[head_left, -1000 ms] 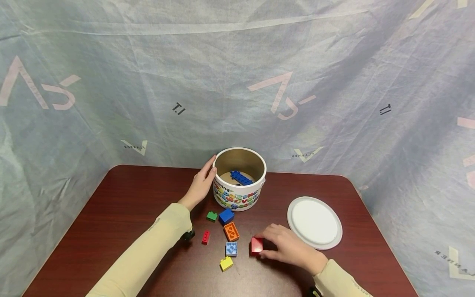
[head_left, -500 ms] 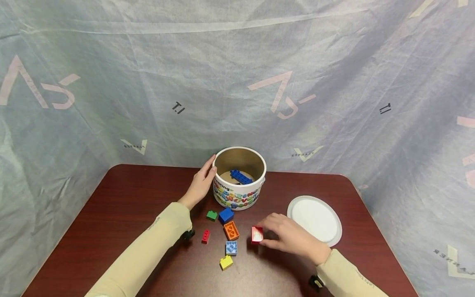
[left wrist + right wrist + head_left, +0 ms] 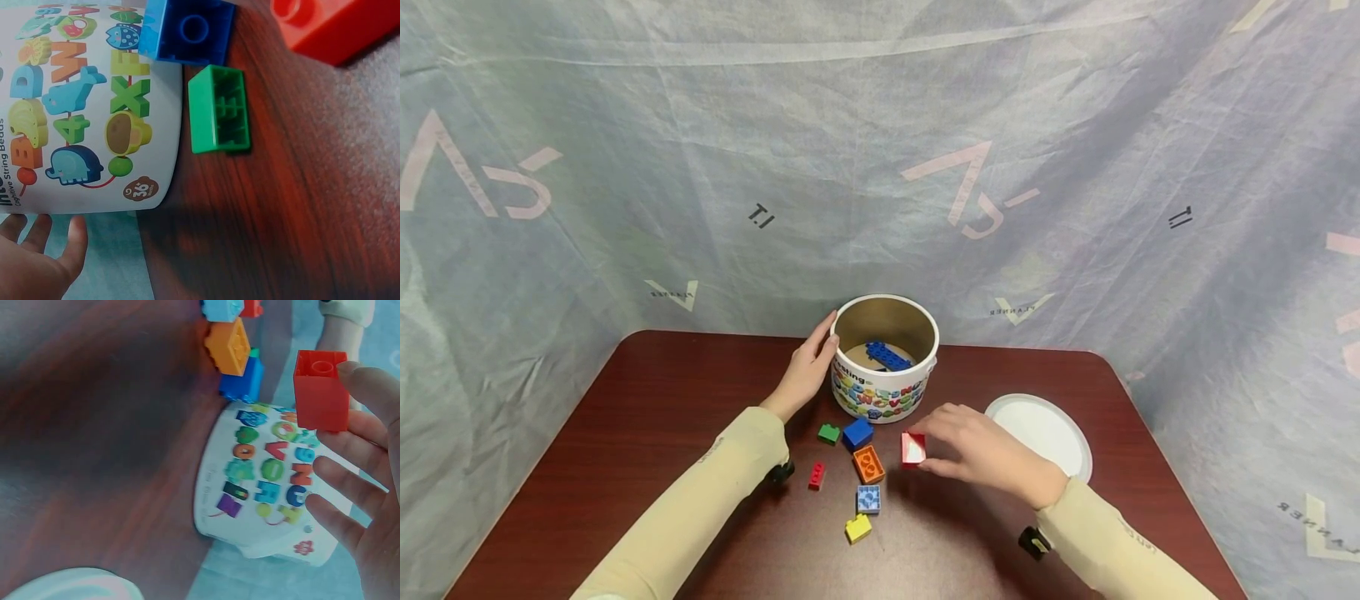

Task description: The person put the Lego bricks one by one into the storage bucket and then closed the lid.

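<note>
My right hand [image 3: 981, 450] pinches a red building brick [image 3: 913, 449] between thumb and fingers, above the table in front of the bucket. In the right wrist view the hollow end of the red brick [image 3: 322, 394] shows, with the other fingers spread beside it. My left hand [image 3: 801, 375] rests with extended fingers against the left side of a white bucket [image 3: 880, 396] printed with colourful letters. Inside the bucket lies a long blue studded piece [image 3: 888, 357]; a dark bit beside it is mostly hidden by the rim.
On the table before the bucket lie a green brick [image 3: 829, 433], a blue brick [image 3: 857, 434], an orange brick [image 3: 868, 465], a small red brick [image 3: 817, 476], a light blue brick [image 3: 868, 499] and a yellow brick [image 3: 858, 528]. A white round lid [image 3: 1048, 437] lies right.
My right hand has lifted the red brick and carried it away from me toward the bucket, tilting it. The left hand stays at the bucket's side.
</note>
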A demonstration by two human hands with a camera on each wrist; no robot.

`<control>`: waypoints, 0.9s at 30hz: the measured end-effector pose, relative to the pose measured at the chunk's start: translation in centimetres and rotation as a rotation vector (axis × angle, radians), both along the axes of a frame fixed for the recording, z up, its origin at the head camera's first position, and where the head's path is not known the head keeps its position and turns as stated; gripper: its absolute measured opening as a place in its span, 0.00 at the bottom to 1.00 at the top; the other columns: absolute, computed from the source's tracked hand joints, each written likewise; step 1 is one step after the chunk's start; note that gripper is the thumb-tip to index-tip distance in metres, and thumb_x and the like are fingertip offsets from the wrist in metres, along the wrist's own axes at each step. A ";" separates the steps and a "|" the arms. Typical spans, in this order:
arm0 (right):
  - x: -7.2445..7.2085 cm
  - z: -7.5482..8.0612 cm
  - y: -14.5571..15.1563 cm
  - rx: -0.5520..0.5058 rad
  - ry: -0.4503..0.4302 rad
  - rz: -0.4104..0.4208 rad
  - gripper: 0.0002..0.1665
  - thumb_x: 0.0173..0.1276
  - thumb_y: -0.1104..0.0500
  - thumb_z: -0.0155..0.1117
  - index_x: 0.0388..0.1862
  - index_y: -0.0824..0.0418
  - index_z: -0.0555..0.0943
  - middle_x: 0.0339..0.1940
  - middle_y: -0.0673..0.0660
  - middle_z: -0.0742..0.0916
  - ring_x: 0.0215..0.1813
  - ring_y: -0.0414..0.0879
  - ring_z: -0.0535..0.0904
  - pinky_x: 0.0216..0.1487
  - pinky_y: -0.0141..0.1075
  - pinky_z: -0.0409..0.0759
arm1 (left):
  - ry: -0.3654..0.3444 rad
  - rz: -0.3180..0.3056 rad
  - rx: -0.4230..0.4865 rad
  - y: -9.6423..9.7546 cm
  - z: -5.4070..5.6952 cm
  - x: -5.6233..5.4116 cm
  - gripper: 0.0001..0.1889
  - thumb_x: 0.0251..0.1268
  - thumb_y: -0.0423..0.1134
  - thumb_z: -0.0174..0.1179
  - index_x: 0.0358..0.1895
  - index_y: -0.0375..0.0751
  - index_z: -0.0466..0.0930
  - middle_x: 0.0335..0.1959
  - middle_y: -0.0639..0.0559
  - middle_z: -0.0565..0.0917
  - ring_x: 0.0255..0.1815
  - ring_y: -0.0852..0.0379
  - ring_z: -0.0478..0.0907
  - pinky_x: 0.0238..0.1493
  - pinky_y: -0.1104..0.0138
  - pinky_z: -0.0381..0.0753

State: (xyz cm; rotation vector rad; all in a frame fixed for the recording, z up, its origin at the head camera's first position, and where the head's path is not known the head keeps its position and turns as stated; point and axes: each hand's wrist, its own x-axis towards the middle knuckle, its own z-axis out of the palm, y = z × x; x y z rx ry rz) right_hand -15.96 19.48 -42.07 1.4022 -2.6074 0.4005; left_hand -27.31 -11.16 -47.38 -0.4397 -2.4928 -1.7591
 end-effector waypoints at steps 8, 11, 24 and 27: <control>-0.8 1.9 -0.5 0.011 0.028 -0.015 0.28 0.64 0.47 0.79 0.61 0.56 0.86 0.53 0.50 0.89 0.54 0.46 0.82 0.57 0.43 0.83 | 0.007 0.006 -0.012 0.0 0.0 -0.1 0.30 0.87 0.51 0.45 0.85 0.53 0.54 0.84 0.47 0.58 0.82 0.43 0.57 0.78 0.43 0.62; -1.2 2.4 -0.7 0.009 0.053 -0.005 0.28 0.64 0.47 0.80 0.60 0.56 0.86 0.52 0.50 0.89 0.53 0.46 0.82 0.56 0.43 0.83 | 0.011 0.010 -0.015 -0.1 -0.1 -0.1 0.30 0.87 0.51 0.45 0.85 0.53 0.54 0.84 0.47 0.59 0.82 0.42 0.58 0.77 0.43 0.62; -3.2 4.4 -1.5 -0.021 0.040 0.034 0.32 0.64 0.49 0.80 0.64 0.60 0.84 0.63 0.57 0.87 0.63 0.56 0.82 0.64 0.51 0.81 | 0.013 0.013 -0.021 -0.1 -0.2 -0.2 0.30 0.87 0.51 0.45 0.85 0.53 0.55 0.84 0.48 0.59 0.82 0.43 0.57 0.78 0.44 0.62; -3.6 4.7 -1.7 -0.019 0.063 0.024 0.32 0.63 0.50 0.81 0.63 0.60 0.84 0.62 0.57 0.87 0.63 0.55 0.82 0.64 0.51 0.81 | 0.014 0.012 -0.020 -0.1 -0.1 -0.2 0.30 0.87 0.51 0.45 0.85 0.53 0.55 0.84 0.48 0.59 0.82 0.43 0.58 0.78 0.44 0.62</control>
